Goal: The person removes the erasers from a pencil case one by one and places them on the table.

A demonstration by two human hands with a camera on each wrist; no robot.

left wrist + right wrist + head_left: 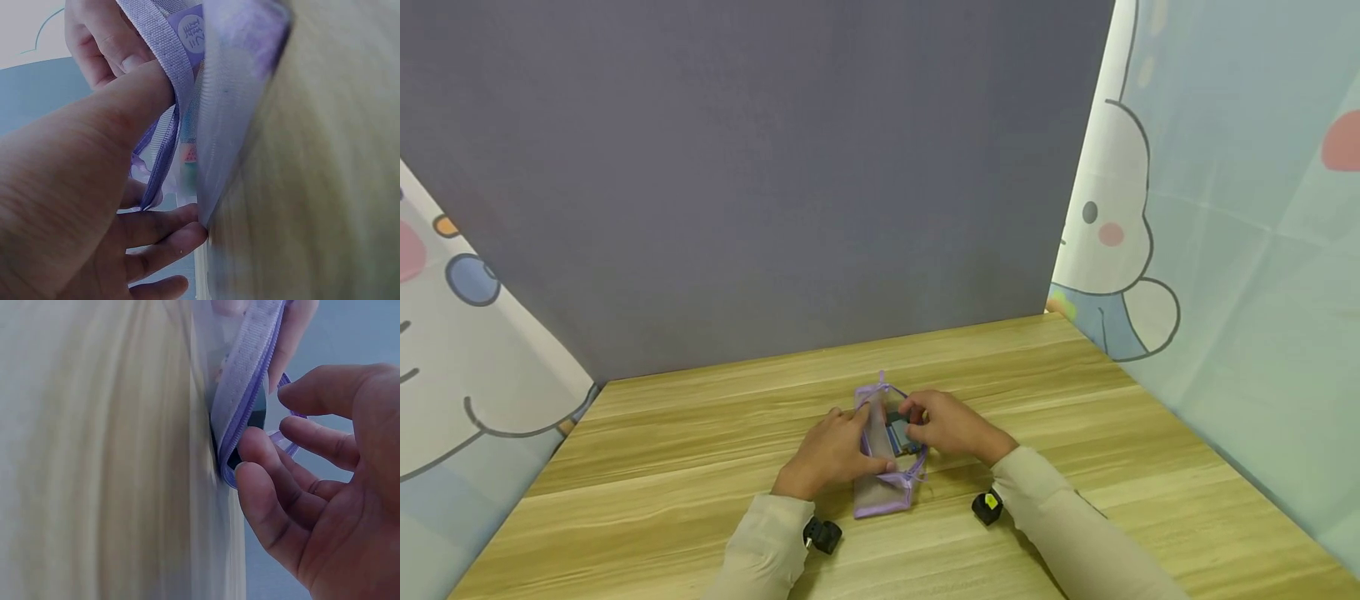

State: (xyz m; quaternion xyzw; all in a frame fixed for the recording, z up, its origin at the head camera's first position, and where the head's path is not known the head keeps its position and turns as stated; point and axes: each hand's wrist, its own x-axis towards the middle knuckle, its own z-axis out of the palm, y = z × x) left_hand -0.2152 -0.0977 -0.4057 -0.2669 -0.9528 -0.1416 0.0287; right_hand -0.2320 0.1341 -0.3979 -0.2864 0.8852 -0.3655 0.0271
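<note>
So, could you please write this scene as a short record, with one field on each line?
pouch: purple-edged mesh, open, on the table
contents: a grey and blue item; exactly what is unclear
left hand: holds the pouch's left side
right hand: fingers curled at the pouch's opening; grip on anything unclear
surface: wood-patterned table
background: dark grey panel, cartoon-printed sheets on both sides

Wooden table (685, 433), grey backdrop (812, 167), cartoon hangings (1240, 250)
</note>
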